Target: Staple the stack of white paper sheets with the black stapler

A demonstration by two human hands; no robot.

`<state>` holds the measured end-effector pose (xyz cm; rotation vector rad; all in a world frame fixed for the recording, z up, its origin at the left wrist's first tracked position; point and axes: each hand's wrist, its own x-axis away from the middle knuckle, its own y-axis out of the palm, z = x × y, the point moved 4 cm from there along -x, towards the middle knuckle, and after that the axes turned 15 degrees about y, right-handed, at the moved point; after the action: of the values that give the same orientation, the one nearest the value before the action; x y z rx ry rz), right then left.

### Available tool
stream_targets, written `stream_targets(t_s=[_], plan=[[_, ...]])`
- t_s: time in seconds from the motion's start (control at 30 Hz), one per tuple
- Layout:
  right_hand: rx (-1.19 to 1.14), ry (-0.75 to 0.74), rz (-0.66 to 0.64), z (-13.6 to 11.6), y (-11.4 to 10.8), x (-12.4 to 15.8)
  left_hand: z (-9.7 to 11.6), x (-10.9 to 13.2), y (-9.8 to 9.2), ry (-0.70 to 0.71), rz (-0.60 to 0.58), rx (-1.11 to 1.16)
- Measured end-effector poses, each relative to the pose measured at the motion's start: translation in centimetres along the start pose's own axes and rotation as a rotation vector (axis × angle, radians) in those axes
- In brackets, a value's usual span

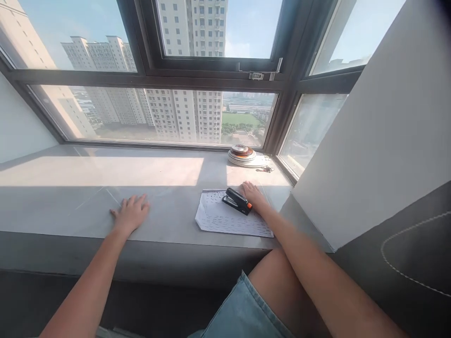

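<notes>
My left hand (132,214) rests on the grey window sill (169,211) with its fingers spread and nothing in it. Further right, papers with rows of marks (225,220) lie near the sill's front edge. A black stapler (237,201) with an orange spot at one end sits on the papers. Just beyond the stapler, on its right side, my right hand (252,195) lies on the sill at the papers' edge, palm down with its fingers extended. Part of that hand is behind the stapler.
Stacked round dishes or lids (243,155) stand by the window at the back right. A small dark chain-like item (265,169) lies beside them. The window frame (176,80) borders the back, a white wall (380,126) the right. A bent knee is below the sill.
</notes>
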<state>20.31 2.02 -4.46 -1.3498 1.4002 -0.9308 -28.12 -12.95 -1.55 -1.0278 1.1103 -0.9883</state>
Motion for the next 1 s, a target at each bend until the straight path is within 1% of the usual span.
stream_targets(t_s=[0.07,0.17,0.27,0.33,0.4,0.43,0.5,0.53,0.6,0.67,0.73,0.83,1.0], plan=[[-0.019,-0.070,-0.040,-3.6,0.6,0.0,-0.7,0.5,0.2,-0.008,0.001,0.021],[-0.067,-0.121,-0.071,-9.9,1.6,0.4,-0.2,0.6,0.3,-0.026,0.050,0.046],[-0.136,-0.149,-0.070,-16.4,2.9,1.3,0.0,0.5,-0.2,-0.021,0.099,0.123],[-0.179,-0.162,-0.046,-20.1,3.6,2.1,-0.7,0.7,-0.8,-0.067,0.160,0.213],[-0.201,-0.238,-0.058,-23.2,4.1,2.9,-1.8,1.1,-1.5,-0.150,0.241,0.304],[-0.206,-0.271,-0.074,-24.2,4.2,3.3,-2.3,1.3,-1.7,-0.186,0.269,0.339],[-0.211,-0.320,-0.096,-25.4,4.2,3.8,-2.9,1.5,-1.8,-0.214,0.288,0.380],[-0.216,-0.330,-0.097,-25.5,4.1,4.0,-3.1,1.5,-1.7,-0.217,0.286,0.385],[-0.228,-0.328,-0.084,-25.0,3.7,4.1,-3.3,1.4,-1.6,-0.211,0.285,0.378],[-0.242,-0.305,-0.067,-23.5,3.4,4.2,-3.4,1.1,-1.4,-0.202,0.286,0.365],[-0.244,-0.269,-0.056,-21.4,3.0,4.2,-3.3,0.8,-1.4,-0.188,0.270,0.348],[-0.217,-0.191,-0.032,-16.5,2.0,4.0,-2.9,0.4,-1.4,-0.153,0.221,0.283],[-0.120,0.058,0.005,-5.8,-0.3,3.4,-1.8,0.4,-1.8,-0.083,0.177,0.109]])
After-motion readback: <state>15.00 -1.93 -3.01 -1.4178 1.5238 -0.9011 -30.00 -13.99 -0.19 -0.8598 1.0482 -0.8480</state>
